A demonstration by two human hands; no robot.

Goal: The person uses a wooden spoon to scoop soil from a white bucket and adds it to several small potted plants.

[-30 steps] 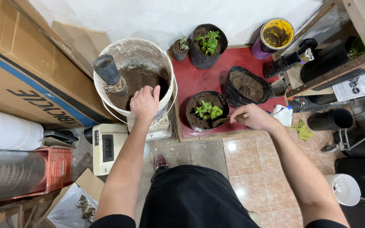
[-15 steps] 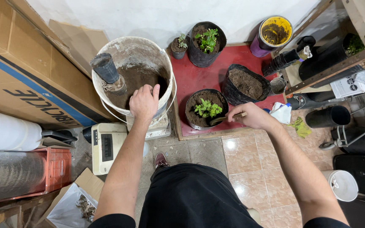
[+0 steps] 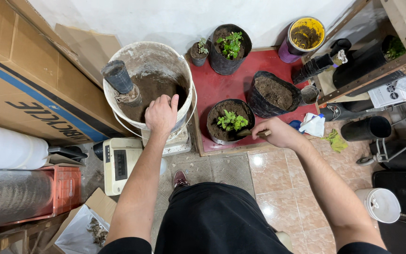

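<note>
1. We note a large cardboard box along the left side of the tiled floor, leaning over a white roll and an orange crate.
2. We record a white bucket part-filled with soil, standing just beyond the left edge of the red tray. A small black pot lies tilted in the soil at the bucket's left side.
3. The left hand is draped over the near rim of the bucket, fingers curled over the edge and touching the soil; it holds nothing else.
4. A white scale-like device sits on the floor just in front of the bucket.
5. On the red tray, a black grow bag of bare soil stands toward the right edge.
6. A black pot with a green seedling sits at the tray's near edge, between the bucket and the right hand.
7. At the tray's far edge stands a second planted black pot, with a smaller potted sprout beside it at the far left corner.
8. A yellow-rimmed purple container holds soil just beyond the tray's far right corner.
9. The right hand is closed around a small wooden-handled tool, whose tip reaches into the soil of the near seedling pot.
</note>
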